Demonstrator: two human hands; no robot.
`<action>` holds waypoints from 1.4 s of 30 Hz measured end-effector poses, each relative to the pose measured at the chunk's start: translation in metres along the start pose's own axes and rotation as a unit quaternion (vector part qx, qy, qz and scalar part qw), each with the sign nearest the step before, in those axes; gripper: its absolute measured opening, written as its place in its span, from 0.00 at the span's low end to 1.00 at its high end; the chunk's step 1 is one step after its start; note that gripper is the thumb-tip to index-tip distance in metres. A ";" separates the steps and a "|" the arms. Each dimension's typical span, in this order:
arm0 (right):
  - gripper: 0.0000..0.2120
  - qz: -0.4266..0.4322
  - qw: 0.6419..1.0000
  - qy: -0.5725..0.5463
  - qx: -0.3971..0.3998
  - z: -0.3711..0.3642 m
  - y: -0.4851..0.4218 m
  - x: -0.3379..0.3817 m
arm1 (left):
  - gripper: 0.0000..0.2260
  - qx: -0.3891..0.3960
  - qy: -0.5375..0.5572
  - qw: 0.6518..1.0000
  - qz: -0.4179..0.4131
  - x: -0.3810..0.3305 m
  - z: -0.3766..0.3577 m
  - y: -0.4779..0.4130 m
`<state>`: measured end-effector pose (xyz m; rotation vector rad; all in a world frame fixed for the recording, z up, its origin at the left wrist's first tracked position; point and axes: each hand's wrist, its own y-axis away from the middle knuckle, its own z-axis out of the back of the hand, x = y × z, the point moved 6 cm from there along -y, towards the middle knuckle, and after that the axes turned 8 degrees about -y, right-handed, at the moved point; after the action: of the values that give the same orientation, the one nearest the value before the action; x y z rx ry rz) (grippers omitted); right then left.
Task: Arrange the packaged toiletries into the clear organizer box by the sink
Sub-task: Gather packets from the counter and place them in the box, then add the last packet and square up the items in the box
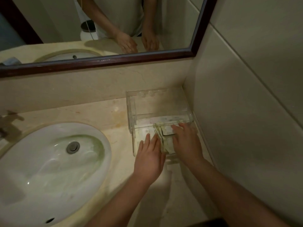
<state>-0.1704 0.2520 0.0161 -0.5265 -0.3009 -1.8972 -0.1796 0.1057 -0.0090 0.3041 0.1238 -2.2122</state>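
Box [157,104]: clear acrylic, stands on the counter [101,112] in the back right corner, against the right wall [246,112] and the backsplash [82,86], just right of the sink [49,169]. It has a raised rear shelf with a row of round holes along the back edge, and a lower open tray at the front.

Packets [166,129]: pale, flat, lying in the front tray, several side by side; print too blurred to read. The count is not clear. More pale packets show under the rear shelf through the clear wall.

Left hand [150,158]: palm down over the left part of the tray, fingers [148,138] straight and close together, tips resting on the packets. No curl, grips nothing.

Right hand [186,143]: palm down over the right part of the tray, fingers [176,128] stretched out toward the rear, lying flat on the packets. Thumb hidden, so a pinch can't be ruled out, but the fingers look straight. The hands are near each other, not touching; packets show between them.

Sink is a white oval with a metal drain [73,147] and greenish staining round the bowl. Tap [8,123] at the left edge, dark and blurred. Counter is beige stone with a yellowish stain beside the box. Mirror [114,22] above, dark wooden frame [98,63], shows both hands and forearms reflected.
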 end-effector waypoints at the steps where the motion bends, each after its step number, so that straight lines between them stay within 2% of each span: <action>1: 0.23 0.012 0.999 0.032 0.042 -0.010 0.001 0.002 | 0.27 0.029 -0.020 0.999 0.005 0.000 -0.007 0.002; 4: 0.28 0.007 0.987 0.065 0.150 -0.031 0.008 -0.002 | 0.30 0.057 -0.050 0.997 0.008 0.002 -0.015 0.004; 9: 0.32 0.012 0.978 0.091 0.189 -0.041 0.017 -0.003 | 0.31 0.073 -0.058 0.995 0.023 0.006 -0.017 -0.002; 15: 0.32 -0.010 0.979 0.095 0.179 -0.043 0.018 0.003 | 0.30 0.078 -0.056 0.995 0.021 0.009 -0.014 -0.007; 21: 0.29 -0.045 0.981 0.090 0.163 -0.038 0.016 0.012 | 0.30 0.036 -0.001 0.999 0.023 0.014 -0.001 -0.003; 24: 0.33 -0.003 0.989 0.094 0.112 -0.038 0.016 0.037 | 0.27 -0.006 0.000 0.999 0.042 0.030 0.017 0.011; 27: 0.27 0.074 0.993 0.013 0.091 -0.055 0.022 0.086 | 0.29 -0.044 0.023 0.990 0.131 0.075 0.042 0.042; 30: 0.26 0.117 0.980 -0.050 0.156 -0.088 0.034 0.138 | 0.28 -0.081 0.036 0.965 0.247 0.139 0.067 0.092; 34: 0.26 0.166 0.952 -0.079 0.244 -0.141 0.054 0.213 | 0.22 -0.149 0.037 0.924 0.350 0.225 0.094 0.169; 36: 0.31 0.215 0.937 -0.095 0.257 -0.160 0.062 0.259 | 0.21 -0.168 0.054 0.897 0.406 0.268 0.108 0.203; 40: 0.24 0.276 0.917 -0.092 0.274 -0.191 0.077 0.356 | 0.19 -0.192 0.089 0.842 0.496 0.361 0.133 0.260; 42: 0.24 0.288 0.910 -0.087 0.286 -0.216 0.082 0.407 | 0.18 -0.199 0.097 0.827 0.517 0.413 0.146 0.282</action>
<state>-0.2673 -0.2056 0.0251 -0.3300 -0.7092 -1.1133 -0.2249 -0.4116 0.0290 0.2657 0.4164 -1.0306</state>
